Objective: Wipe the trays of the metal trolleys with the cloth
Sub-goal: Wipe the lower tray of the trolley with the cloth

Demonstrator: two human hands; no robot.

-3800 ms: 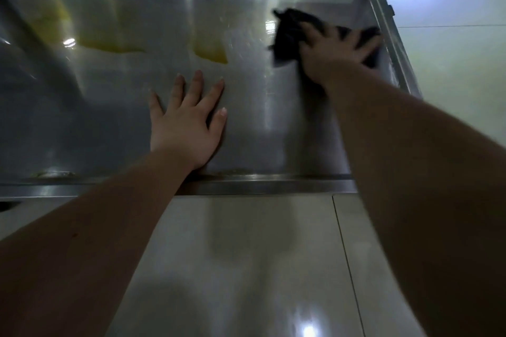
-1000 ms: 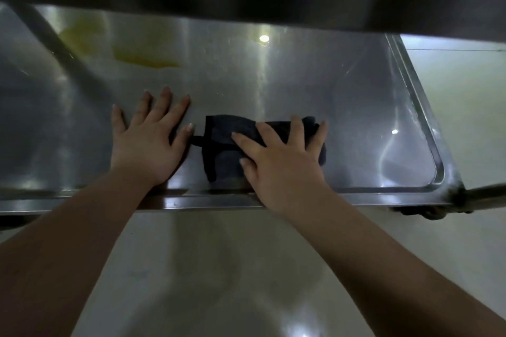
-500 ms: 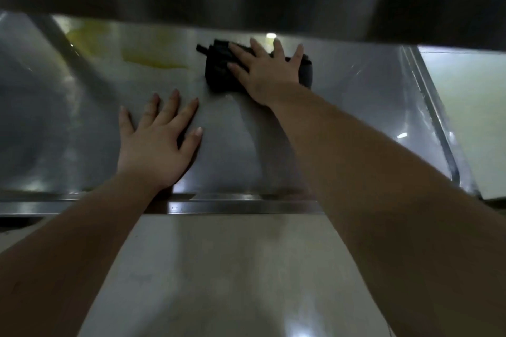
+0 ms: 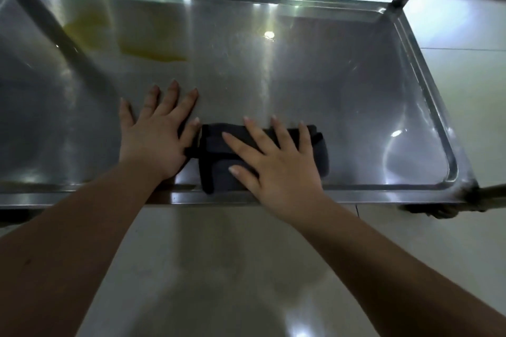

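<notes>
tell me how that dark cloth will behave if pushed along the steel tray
The dark cloth is probably soft and floppy: it lies folded and flattened under the right hand. It likely slides easily, since the tray looks smooth and shiny.

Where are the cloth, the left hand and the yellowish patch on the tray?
cloth (image 4: pixel 216 145): head view, uncovered left part of the fabric.
left hand (image 4: pixel 156 142): head view, back of the hand.
yellowish patch (image 4: pixel 153 50): head view, middle of the patch.
</notes>
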